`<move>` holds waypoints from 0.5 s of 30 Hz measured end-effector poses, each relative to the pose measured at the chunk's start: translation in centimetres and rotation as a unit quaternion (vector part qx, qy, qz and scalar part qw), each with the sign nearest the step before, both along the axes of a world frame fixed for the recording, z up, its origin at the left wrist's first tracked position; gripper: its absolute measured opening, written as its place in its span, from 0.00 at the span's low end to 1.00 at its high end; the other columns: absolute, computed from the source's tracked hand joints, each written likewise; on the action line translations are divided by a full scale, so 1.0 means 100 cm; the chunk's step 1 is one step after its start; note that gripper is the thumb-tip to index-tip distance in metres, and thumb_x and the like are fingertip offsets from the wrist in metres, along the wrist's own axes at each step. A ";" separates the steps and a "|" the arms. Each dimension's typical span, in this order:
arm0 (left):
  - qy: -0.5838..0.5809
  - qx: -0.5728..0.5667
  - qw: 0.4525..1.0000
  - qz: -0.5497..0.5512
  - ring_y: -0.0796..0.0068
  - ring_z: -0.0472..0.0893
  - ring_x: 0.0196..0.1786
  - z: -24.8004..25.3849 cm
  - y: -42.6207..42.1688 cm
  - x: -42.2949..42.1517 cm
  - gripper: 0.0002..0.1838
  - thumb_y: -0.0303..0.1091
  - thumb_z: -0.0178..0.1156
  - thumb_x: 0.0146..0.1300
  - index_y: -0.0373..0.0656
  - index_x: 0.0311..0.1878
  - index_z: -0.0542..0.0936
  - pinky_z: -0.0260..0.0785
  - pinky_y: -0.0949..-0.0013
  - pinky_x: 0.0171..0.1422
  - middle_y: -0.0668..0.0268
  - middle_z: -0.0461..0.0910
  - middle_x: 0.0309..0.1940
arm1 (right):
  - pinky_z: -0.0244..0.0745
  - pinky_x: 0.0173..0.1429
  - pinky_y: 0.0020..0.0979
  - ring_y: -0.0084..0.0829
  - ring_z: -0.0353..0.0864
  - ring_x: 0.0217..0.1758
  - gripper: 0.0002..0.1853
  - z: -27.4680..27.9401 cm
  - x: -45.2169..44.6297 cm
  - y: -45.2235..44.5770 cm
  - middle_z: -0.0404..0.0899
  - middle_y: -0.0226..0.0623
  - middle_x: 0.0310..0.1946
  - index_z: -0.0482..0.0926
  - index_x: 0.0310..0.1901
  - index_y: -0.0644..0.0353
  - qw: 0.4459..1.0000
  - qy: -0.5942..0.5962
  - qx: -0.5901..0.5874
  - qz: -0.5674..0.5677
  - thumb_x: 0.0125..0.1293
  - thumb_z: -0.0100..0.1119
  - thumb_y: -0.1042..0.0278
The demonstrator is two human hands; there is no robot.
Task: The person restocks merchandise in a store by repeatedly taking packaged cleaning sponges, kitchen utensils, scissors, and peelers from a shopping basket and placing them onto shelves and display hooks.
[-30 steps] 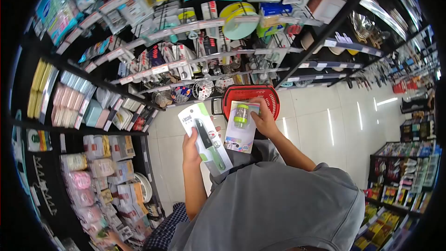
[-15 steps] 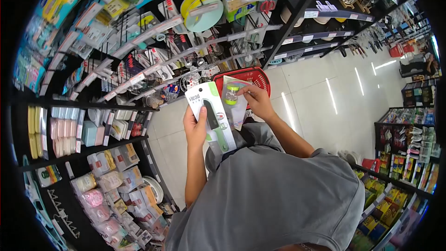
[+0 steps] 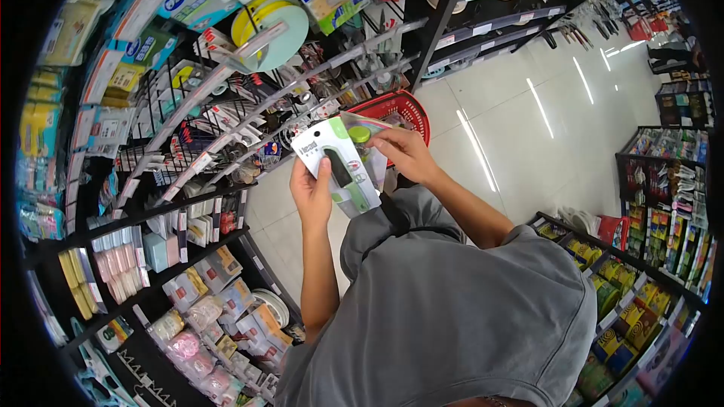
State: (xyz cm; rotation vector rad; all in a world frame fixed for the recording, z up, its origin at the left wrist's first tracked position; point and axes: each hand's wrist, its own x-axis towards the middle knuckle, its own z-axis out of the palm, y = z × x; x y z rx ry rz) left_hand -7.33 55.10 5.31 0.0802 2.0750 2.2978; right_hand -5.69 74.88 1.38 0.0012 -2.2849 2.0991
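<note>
My left hand [image 3: 311, 194] is closed on a white-and-green carded package [image 3: 327, 141], with the thumb across its front. Inside the package lies a long tool with a black part and a green part; its exact kind I cannot make out. Partly behind it is a second pack with a small clear container whose lime-green lid [image 3: 359, 134] faces up. My right hand [image 3: 403, 152] pinches at the edge of this second pack, fingertips beside the lid. Past both hands, a red shopping basket [image 3: 420, 122] shows its slotted rim.
Shelves of hanging kitchen tools [image 3: 226, 117] curve along the front and left. Yellow and pale-green plates [image 3: 283, 34] hang ahead. Packaged goods [image 3: 204, 316] fill the lower left rack. Pale floor tiles [image 3: 513, 124] lie to the right, with another shelf rack [image 3: 626, 294] behind.
The carded package has tilted and shifted slightly left and up. The container behind it has turned, so its green lid now shows more than its side. The camera view has rotated.
</note>
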 end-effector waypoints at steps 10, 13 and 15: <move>-0.074 -0.040 0.990 -0.115 0.84 0.76 0.43 -0.056 0.058 -0.037 0.12 0.28 0.56 0.66 0.35 0.51 0.76 0.67 0.77 0.47 0.68 0.80 0.41 | 0.69 0.27 0.29 0.31 0.75 0.23 0.11 -0.035 -0.023 0.029 0.77 0.46 0.36 0.80 0.34 0.68 0.995 0.005 0.078 -0.061 0.61 0.61 0.66; -0.104 -0.095 0.981 -0.131 0.85 0.76 0.40 -0.080 0.073 -0.050 0.11 0.29 0.56 0.66 0.35 0.49 0.77 0.67 0.78 0.44 0.69 0.80 0.38 | 0.72 0.29 0.33 0.40 0.79 0.24 0.11 -0.052 -0.027 0.041 0.80 0.52 0.41 0.80 0.32 0.68 0.989 -0.050 0.105 -0.091 0.59 0.62 0.66; -0.122 -0.130 0.973 -0.144 0.86 0.76 0.39 -0.107 0.076 -0.061 0.11 0.29 0.56 0.66 0.34 0.49 0.77 0.67 0.79 0.43 0.68 0.80 0.38 | 0.73 0.30 0.34 0.41 0.79 0.24 0.11 -0.067 -0.029 0.049 0.81 0.50 0.37 0.81 0.32 0.67 0.985 -0.090 0.103 -0.105 0.58 0.62 0.66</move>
